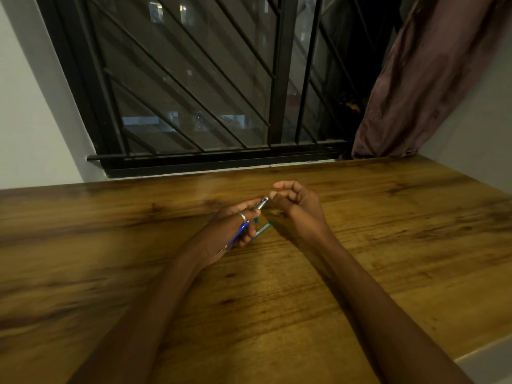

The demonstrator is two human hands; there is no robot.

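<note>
- Left hand (235,227) grips a pen (261,204), fingers wrapped round the blue barrel, silver end poking out past the fingers toward the right hand.
- Pen is held just above the table (277,306) at mid-table, tilted away from the person. The angle probably presents the silver end so the other hand can work on it.
- Right hand (297,205) is curled, thumb and forefinger tips just beside the pen's silver end. Can't tell if they pinch something tiny (a lead, a cap) or nothing; too small to see.
- Judgement: looks like a two-hand job on the pen's end, with left steadying and right doing the fine part. Which end of the pen this is can't be told.
- Both forearms lie low over the table, likely for steadiness on small work.
- Small clear green piece (261,230) lies flat on the table, partly under the left hand, between the two hands. It may be a case for the pen's refills, kept close for reach, but that is not sure.
- Ring (242,216) on a left finger.
- Barred window (194,79) behind the table's far edge, dark outside; curtain (415,79) hangs at the far right, its hem near the table's back edge.
- Risk: a tiny part dropped here could be hard to spot on the wood grain.
</note>
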